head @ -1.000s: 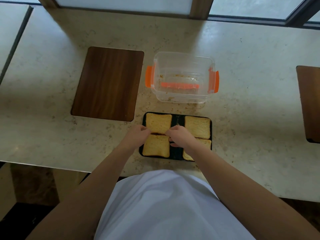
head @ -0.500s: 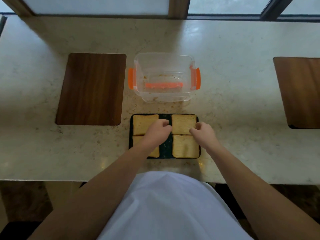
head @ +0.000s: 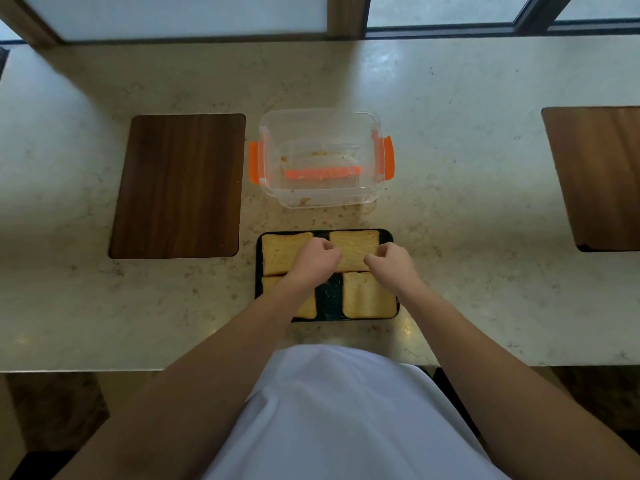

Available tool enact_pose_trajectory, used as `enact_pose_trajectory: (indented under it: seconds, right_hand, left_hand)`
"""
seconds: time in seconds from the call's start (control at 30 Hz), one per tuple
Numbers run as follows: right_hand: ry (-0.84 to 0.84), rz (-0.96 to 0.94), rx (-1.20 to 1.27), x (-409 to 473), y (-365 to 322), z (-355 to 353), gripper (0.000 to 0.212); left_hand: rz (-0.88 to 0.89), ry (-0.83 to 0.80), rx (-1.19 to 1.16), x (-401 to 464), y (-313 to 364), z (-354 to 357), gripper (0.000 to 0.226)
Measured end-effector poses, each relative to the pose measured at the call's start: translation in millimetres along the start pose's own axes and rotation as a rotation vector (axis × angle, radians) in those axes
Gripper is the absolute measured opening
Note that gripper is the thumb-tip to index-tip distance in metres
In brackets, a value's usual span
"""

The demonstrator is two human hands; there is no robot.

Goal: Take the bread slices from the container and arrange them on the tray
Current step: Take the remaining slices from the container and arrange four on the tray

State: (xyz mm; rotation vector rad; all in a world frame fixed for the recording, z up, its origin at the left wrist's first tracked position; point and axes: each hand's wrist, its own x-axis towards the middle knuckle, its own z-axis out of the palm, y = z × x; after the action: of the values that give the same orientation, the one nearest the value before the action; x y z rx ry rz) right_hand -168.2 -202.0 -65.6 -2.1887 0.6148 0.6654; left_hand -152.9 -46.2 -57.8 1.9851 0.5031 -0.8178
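Note:
A black tray (head: 329, 296) lies on the counter near its front edge and holds several toasted bread slices. Both hands pinch the far right slice (head: 354, 248): my left hand (head: 317, 261) at its left edge, my right hand (head: 393, 265) at its near right corner. The far left slice (head: 282, 252) lies flat beside it. My left forearm covers much of the near left slice (head: 306, 310). The near right slice (head: 369, 296) lies in full view. Beyond the tray stands the clear container (head: 322, 200) with orange clips, holding only crumbs.
A dark wooden board (head: 178, 185) lies left of the container. Another wooden board (head: 599, 174) lies at the far right. Crumbs are scattered between container and tray. A window frame runs along the counter's far edge.
Both hands went from the left-hand slices to the far right slice. My right hand has closed in on that slice. The view shifted slightly.

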Motion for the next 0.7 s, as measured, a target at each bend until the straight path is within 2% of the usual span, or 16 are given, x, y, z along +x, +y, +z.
enact_pose_trajectory:
  seconds: [0.17,0.33,0.5,0.7]
  right_hand:
    - [-0.007,-0.022,0.029,-4.0,-1.6,-2.0,0.055]
    - [0.0,0.003,0.095,-20.3,23.3,-16.0,0.057]
    - [-0.042,0.039,0.106,-40.0,46.9,-15.4,0.053]
    - [-0.04,0.059,0.105,-48.9,46.9,-8.1,0.049]
  left_hand:
    - [0.02,0.004,-0.002,-5.5,-3.3,-6.6,0.049]
    - [0.077,-0.087,0.019,-25.7,-15.8,3.2,0.043]
    - [0.037,-0.183,0.017,-38.7,-33.0,16.4,0.047]
    - [0.013,-0.194,0.006,-45.1,-40.7,22.2,0.046]
